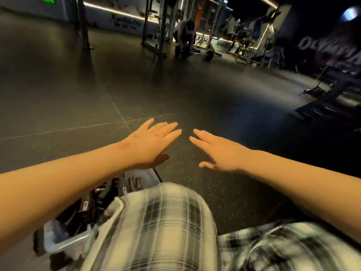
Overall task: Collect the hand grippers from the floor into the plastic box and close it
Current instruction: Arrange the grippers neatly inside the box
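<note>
Both my hands reach forward over the dark floor, palms down, fingers straight. My left hand (154,141) and my right hand (216,149) hold nothing, their fingertips a short way apart. A clear plastic box (58,243) stands on the floor at the lower left, under my left forearm and beside my knee. Several black hand grippers (101,194) lie inside it. The box has no lid on it, and my arm and leg partly hide it. I see no hand gripper on the floor in front of me.
My knees in plaid trousers (168,222) fill the bottom of the view. Dark rubber floor tiles (175,90) stretch ahead. At the back a person (185,34) crouches by a barbell among racks. Gym benches (332,94) stand at the right.
</note>
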